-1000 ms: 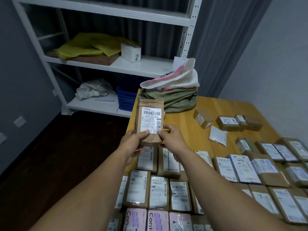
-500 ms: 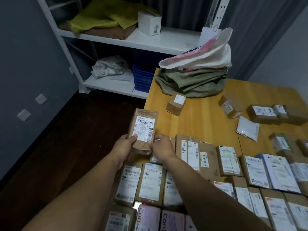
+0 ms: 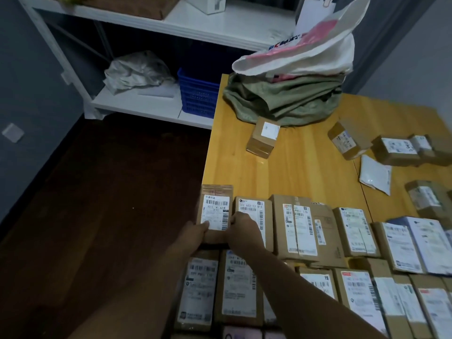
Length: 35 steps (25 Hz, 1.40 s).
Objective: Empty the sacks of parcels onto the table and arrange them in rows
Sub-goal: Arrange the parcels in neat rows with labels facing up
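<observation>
A flat brown parcel with a white barcode label (image 3: pixel 215 209) lies at the left edge of the wooden table (image 3: pixel 293 172), at the left end of a row of labelled boxes. My left hand (image 3: pixel 195 234) and my right hand (image 3: pixel 241 231) both grip its near end. The boxed parcel next to it (image 3: pixel 254 211) touches its right side. More rows of parcels (image 3: pixel 234 289) fill the table in front of me. Two folded sacks, a green one (image 3: pixel 283 99) under a white one (image 3: pixel 305 52), sit at the table's far end.
Loose parcels lie beyond the rows: a small box (image 3: pixel 263 137), several boxes at right (image 3: pixel 393 149) and a white pouch (image 3: pixel 375 173). A white shelf unit (image 3: pixel 195 23) with a blue crate (image 3: pixel 198 96) stands behind. Dark floor (image 3: pixel 110 192) lies left of the table.
Both hands have lowered the flat parcel from chest height down to the table's left edge, at the end of the row. The view has tilted down.
</observation>
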Motion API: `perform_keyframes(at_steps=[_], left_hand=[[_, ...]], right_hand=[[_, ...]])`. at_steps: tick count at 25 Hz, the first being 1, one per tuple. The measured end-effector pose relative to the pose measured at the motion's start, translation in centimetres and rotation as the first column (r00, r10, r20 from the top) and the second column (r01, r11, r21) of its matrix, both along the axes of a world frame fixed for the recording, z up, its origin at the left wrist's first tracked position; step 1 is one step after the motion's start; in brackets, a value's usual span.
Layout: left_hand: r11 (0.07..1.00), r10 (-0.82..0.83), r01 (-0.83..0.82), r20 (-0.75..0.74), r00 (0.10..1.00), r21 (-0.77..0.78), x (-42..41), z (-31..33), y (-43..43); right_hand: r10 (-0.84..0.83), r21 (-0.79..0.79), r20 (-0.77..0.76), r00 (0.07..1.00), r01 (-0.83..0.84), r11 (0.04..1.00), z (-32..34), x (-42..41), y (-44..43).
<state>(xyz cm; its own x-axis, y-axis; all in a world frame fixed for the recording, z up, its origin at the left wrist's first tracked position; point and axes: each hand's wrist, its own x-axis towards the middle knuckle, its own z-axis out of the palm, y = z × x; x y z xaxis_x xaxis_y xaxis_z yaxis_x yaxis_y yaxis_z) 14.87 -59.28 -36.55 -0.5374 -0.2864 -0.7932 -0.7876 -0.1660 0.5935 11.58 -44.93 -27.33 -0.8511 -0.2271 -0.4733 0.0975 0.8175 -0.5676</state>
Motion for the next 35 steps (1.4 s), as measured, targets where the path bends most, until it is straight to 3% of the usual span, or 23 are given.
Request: perform_keyframes(at_steps=[4,9,13,16,21,26,32,35], left_hand=[[0.996,-0.035,0.038,0.038,0.999,-0.076,-0.6,3.2,0.6],[0.986,-0.011,0.016,0.031,0.999,-0.164,-2.3,4.3,0.3],[0.824,-0.223,0.156,-0.06,0.973,-0.544,-5.8,6.0,0.1],[0.738,-0.352,0.21,-0.099,0.931,-0.641,-10.0,6.6,-0.2],[0.624,-0.517,0.43,0.068,0.854,-0.653,-17.1,4.3,-0.4],[0.463,-0.69,0.64,0.204,0.694,-0.613,-21.8,-0.3,0.0],[0.362,-0.71,0.739,0.346,0.613,-0.568,-23.5,-1.6,0.3],[0.446,-0.649,0.703,0.342,0.68,-0.554,-24.3,-0.8,0.4]], right_hand=[[0.068,0.039,-0.035,0.997,-0.066,0.997,-0.2,-0.3,-0.3],[0.003,0.104,-0.069,0.998,0.004,0.995,-0.8,-3.2,0.5],[-0.002,0.096,-0.116,0.993,0.013,0.995,-0.1,-7.8,1.8],[0.026,0.109,-0.14,0.99,-0.01,0.994,0.2,-12.4,2.5],[0.127,0.207,-0.23,0.965,-0.078,0.975,-1.4,-20.8,2.7],[0.247,0.325,-0.353,0.902,-0.13,0.937,-3.6,-27.5,2.9],[0.334,0.421,-0.266,0.904,-0.202,0.884,-7.3,-30.4,3.2],[0.411,0.414,-0.297,0.862,-0.271,0.869,-7.5,-27.5,3.4]])
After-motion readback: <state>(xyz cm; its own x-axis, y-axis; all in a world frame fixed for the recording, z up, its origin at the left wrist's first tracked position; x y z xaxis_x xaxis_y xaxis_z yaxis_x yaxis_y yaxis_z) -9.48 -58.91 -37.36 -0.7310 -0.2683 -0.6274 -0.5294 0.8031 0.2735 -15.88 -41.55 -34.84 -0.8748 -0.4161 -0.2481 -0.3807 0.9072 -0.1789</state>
